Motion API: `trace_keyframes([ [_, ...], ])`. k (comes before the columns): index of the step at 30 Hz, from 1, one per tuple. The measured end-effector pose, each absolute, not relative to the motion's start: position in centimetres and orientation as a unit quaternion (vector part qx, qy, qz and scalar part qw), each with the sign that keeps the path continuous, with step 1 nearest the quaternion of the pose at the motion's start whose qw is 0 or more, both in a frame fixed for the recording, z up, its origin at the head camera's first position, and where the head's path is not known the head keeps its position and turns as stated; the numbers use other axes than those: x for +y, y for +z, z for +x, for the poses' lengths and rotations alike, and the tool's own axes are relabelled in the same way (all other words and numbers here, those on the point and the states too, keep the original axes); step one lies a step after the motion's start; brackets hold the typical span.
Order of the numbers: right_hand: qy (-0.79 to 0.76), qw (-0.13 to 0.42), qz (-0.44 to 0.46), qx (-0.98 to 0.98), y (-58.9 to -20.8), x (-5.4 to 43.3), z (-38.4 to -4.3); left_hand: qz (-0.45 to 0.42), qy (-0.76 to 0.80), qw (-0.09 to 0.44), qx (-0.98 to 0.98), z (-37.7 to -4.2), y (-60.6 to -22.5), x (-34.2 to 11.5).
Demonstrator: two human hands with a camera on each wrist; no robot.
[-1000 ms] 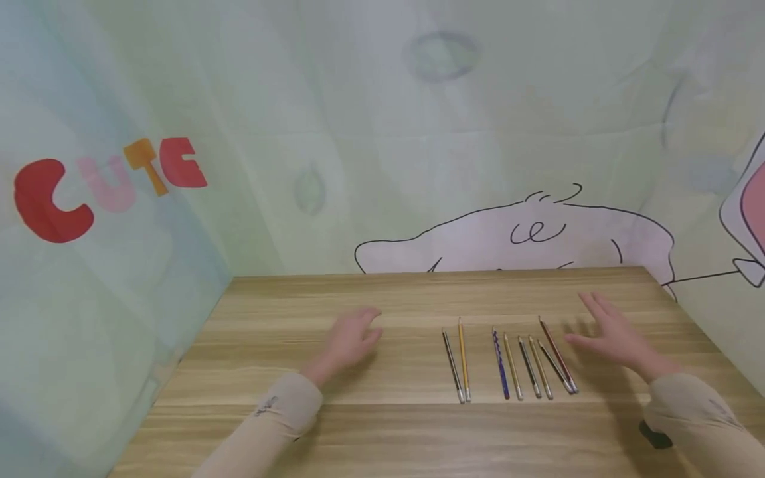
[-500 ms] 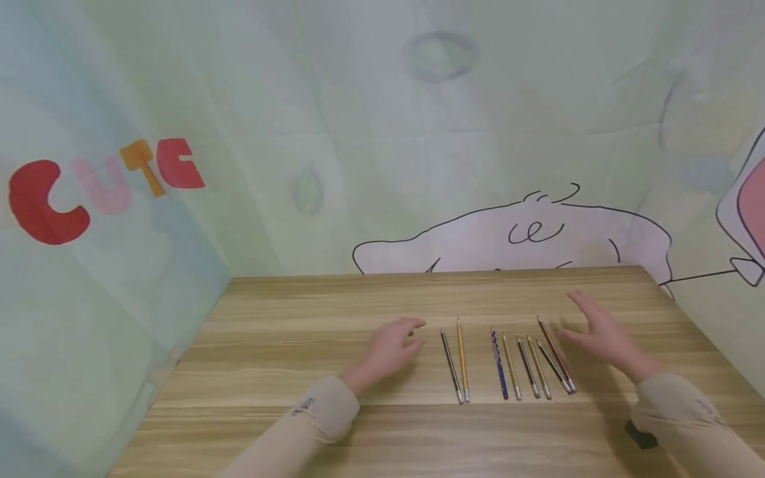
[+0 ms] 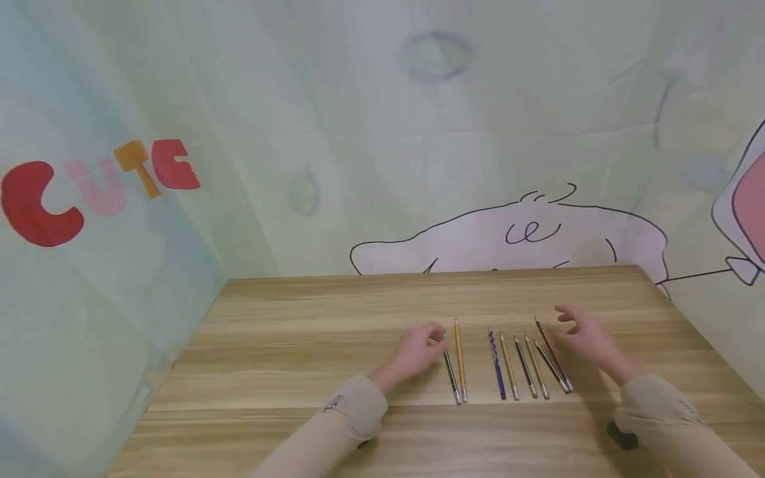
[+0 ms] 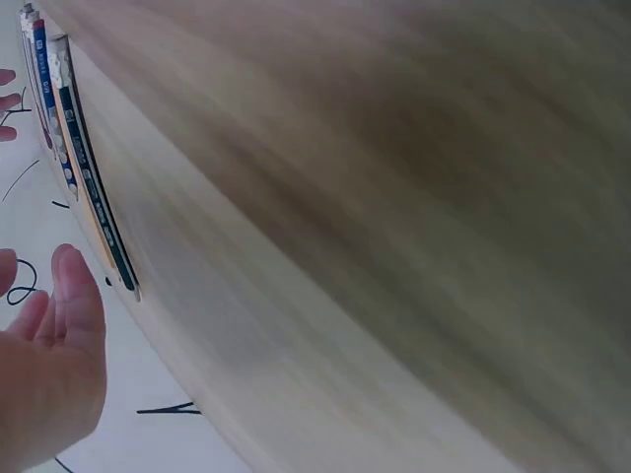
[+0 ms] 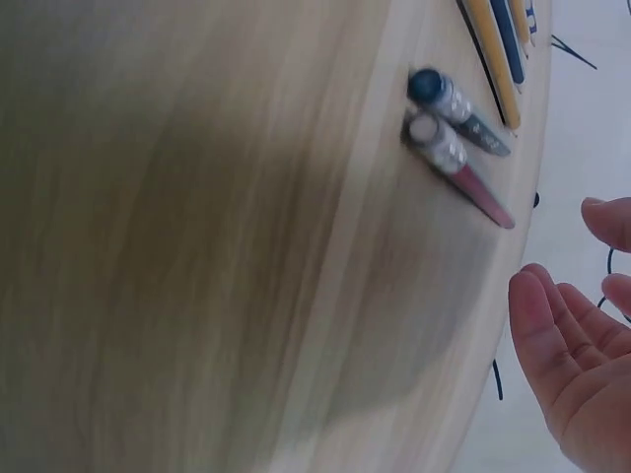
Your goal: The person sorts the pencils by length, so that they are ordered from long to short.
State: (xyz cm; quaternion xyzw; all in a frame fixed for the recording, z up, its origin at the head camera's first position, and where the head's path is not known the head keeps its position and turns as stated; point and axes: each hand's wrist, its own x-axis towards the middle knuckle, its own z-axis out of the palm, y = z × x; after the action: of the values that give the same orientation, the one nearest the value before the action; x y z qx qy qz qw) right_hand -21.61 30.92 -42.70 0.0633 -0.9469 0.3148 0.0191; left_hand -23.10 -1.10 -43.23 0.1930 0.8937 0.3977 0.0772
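1. Left hand [image 3: 418, 348]: beside the leftmost pencil [image 3: 451, 377], covering its tip in the head view. Thumb and fingers bent but apart, a moderate gap; nothing seen gripped. Whether a fingertip touches the pencil, cannot tell.

2. Right hand [image 3: 592, 342]: just right of the red pencil [image 3: 552, 354], thumb and fingers spread, nothing held. The right wrist view shows the gap plainly.

3. Eight pencils in all lie flat on the table [image 3: 287, 318], tips away from the person, eraser ends near.

4. Leftmost pencil and yellow pencil [image 3: 460, 358] make a pair: eraser ends close, tips spread. A wider gap parts them from the blue pencil [image 3: 497, 364], first of the other six.

5. At the right edge, the red pencil and its dark neighbour [image 3: 551, 366] slant most; their eraser ends lie side by side, all but touching.

6. Judgement, left: fingertips low against the tabletop, light pressure along the outer side. A pinch at the tip alone would likely swivel the pencil into the yellow one.

7. Judgement, right: meet the red pencil near its middle; pressing one end would probably pivot it over its neighbour. Round-looking barrels may roll, so slow, even contact suits both sides.
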Motion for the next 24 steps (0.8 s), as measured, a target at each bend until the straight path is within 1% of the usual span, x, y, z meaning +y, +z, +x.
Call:
trace_keyframes([
  [5,0.326,0.012,0.058,-0.943,-43.2,30.5,-21.7,0.19,0.422,0.088,0.882,-23.2,-43.6,-0.2],
  [15,0.329,-0.015,0.04,-0.943,-43.4,29.9,-21.8,0.186,0.379,0.043,0.905,-23.4,-43.8,1.2],
  [24,0.356,-0.051,0.006,-0.933,-44.0,29.7,-21.9,0.144,0.367,0.051,0.918,-23.2,-44.4,2.3],
])
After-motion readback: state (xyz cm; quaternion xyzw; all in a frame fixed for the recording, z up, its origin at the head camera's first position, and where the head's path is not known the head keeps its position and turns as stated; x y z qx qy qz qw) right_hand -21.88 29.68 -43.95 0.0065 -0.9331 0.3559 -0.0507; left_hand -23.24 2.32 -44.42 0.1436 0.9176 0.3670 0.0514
